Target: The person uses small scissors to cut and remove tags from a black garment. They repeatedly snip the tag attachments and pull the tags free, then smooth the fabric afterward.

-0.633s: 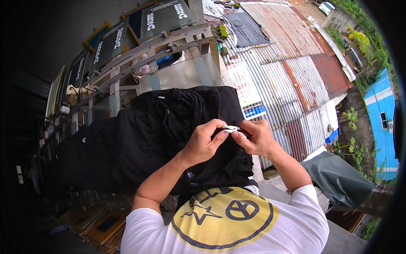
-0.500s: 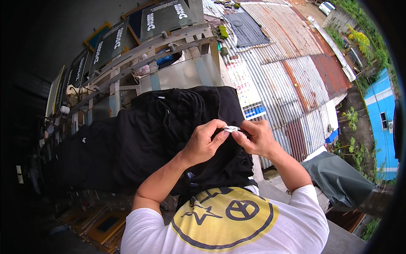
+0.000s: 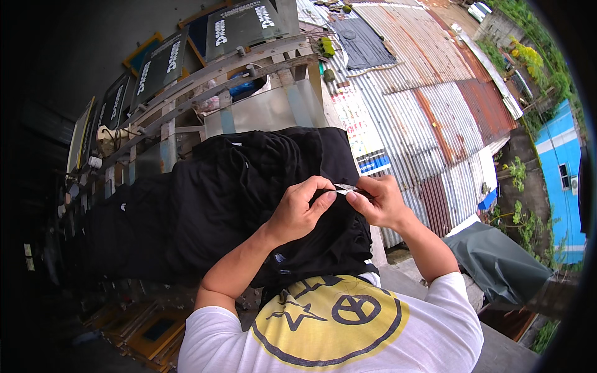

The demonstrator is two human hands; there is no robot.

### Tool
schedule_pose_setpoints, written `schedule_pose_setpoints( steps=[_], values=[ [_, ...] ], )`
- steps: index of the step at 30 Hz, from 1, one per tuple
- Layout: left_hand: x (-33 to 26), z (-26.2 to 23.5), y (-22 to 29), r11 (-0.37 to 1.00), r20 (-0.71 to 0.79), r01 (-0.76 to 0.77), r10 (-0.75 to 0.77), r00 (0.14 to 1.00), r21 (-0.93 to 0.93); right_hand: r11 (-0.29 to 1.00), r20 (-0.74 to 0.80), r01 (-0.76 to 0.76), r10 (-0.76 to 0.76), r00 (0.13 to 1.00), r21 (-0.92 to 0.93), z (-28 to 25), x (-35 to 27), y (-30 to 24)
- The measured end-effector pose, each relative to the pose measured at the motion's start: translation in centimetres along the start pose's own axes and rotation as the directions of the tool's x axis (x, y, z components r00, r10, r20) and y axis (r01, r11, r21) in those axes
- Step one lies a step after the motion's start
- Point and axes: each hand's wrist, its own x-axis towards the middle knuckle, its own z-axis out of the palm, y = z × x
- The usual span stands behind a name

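Observation:
My left hand [image 3: 305, 204] is closed in a pinch on a small white label [image 3: 341, 192] at a black garment [image 3: 339, 149]. Against it, my right hand [image 3: 380, 202] is closed around a small tool with a greyish metal tip [image 3: 349, 186], apparently thread snips; its dark handle is mostly hidden in the fingers. The fingertips of both hands almost meet over the right end of the black cloth. Beneath my hands the garments lie in a loose, folded heap, with a few other small white labels showing.
More black cloth [image 3: 124, 230] stretches left along the bench. Behind it runs a metal rack [image 3: 233, 65] with dark printed panels [image 3: 165, 59]. Corrugated roofs [image 3: 435, 118] lie below on the right, and a dark green tarp [image 3: 494, 261] hangs near my right elbow.
The white label has turned between my fingers and shows a narrower face. More of the greyish metal tip is visible beside it. Both hands have stayed almost in place.

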Motion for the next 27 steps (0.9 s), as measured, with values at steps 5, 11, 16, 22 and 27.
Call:
schedule_pose_setpoints(
  steps=[5, 11, 16, 22, 27],
  values=[
    [0.12, 0.06, -0.01, 1.000, 0.001, -0.007, 0.007, 1.000, -0.007, 0.996, -0.032, 0.062, -0.065, 0.997, -0.069, 0.48, 0.09, -0.19],
    [0.10, 0.09, -0.10, 1.000, -0.005, -0.012, 0.012, 1.000, -0.018, 0.995, -0.037, 0.042, -0.046, 0.998, -0.095, 0.58, 0.26, -0.41],
    [0.02, 0.03, -0.05, 1.000, -0.006, -0.008, 0.008, 1.000, 0.000, 0.994, -0.067, 0.074, -0.080, 0.995, -0.081, 0.69, 0.22, -0.34],
    [-0.16, -0.01, -0.18, 1.000, -0.014, 0.022, -0.022, 1.000, 0.004, 0.988, -0.127, -0.096, 0.112, 0.986, 0.125, 0.39, 0.09, 0.33],
    [-0.17, 0.10, -0.74, 0.999, -0.051, -0.048, 0.048, 0.998, -0.006, 0.858, -0.024, -0.231, 0.272, 0.962, 0.458, 0.34, -0.01, 0.43]
  ],
)
